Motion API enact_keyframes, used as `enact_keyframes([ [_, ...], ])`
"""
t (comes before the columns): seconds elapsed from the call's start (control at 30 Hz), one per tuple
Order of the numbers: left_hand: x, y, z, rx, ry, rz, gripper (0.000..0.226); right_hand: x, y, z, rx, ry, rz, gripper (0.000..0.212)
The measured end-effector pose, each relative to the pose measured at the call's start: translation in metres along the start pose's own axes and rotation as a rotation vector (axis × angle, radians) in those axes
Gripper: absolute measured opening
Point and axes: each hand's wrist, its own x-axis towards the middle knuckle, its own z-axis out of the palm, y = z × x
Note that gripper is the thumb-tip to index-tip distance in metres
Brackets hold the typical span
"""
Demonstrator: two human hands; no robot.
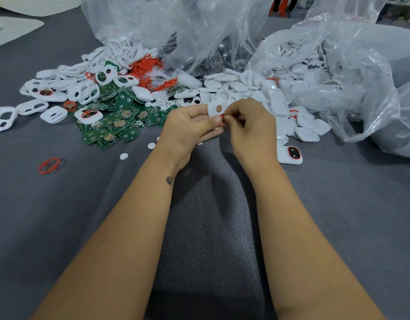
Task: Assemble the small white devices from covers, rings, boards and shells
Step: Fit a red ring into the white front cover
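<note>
Nearest, two bare forearms reach out over a grey cloth-covered table [60, 227], meeting at mid-scene. The left hand [187, 125] curls round a white cover [214, 109], thumb laid across its lower edge, and holds it upright so that its oval hole faces the camera. The right hand [250, 125] pinches a red ring [223, 116] between thumb and fingertips, right against the cover's lower right edge; whether the ring is already partly seated is hard to tell, since the fingers hide most of it. To the near left a loose red ring [49, 165] lies alone on the cloth, and small white discs [123, 156] are scattered between it and the hands. Just right of the right wrist lies an assembled white device [290, 154] with a red-rimmed window. Farther left spreads a heap of green boards [116, 125], with white covers [54, 114] strewn over and around it. Beyond lies a tangle of red rings [146, 65]. Farther right, white shells [307, 132] spill from crumpled clear plastic bags [351, 72], which fill the far side.
</note>
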Motion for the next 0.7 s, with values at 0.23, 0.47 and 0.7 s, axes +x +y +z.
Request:
enact_keyframes([
  [0.23,0.0,-0.001,-0.001,0.009,-0.015,0.029,0.021,0.0,0.0,-0.002,0.043,-0.002,0.065,0.009],
  [0.47,0.0,0.001,-0.002,-0.063,0.006,0.06,0.021,0.003,-0.011,-0.001,0.375,0.071,0.356,0.018],
  [0.7,-0.001,0.001,0.0,-0.103,-0.009,0.08,0.021,0.001,-0.013,0.003,0.331,0.13,0.307,0.015],
])
